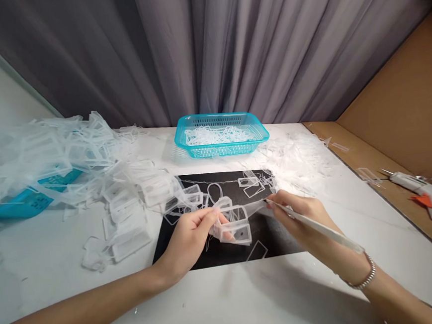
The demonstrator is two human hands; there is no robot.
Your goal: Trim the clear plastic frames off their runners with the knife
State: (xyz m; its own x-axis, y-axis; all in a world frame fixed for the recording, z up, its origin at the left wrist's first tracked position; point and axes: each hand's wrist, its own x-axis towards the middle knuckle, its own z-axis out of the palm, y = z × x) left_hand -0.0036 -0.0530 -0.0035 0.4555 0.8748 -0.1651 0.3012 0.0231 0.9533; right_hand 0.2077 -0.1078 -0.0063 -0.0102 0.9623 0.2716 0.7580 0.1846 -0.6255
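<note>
My left hand (197,233) is closed on a bunch of translucent plastic pieces (236,225) with rectangular framed shapes, held above a black mat (281,236). Across from it, my right hand (302,215) grips a slim white pen-like tool (326,230), its handle slanting back over the wrist. A thin clear strip (255,208) stretches between the bunch and the fingertips of my right hand; I cannot tell whether the tool's dark tip or the fingers hold it. On the mat lie loose white rectangular outlines (257,250) and a small tangle of them (253,183).
A turquoise basket (222,150) of thin white pieces stands at the back. Translucent pieces are heaped at left (61,149) over a blue bag (28,201), with white scraps (301,160) right of the basket. A glue gun (428,195) lies at far right beside a cardboard panel (400,87).
</note>
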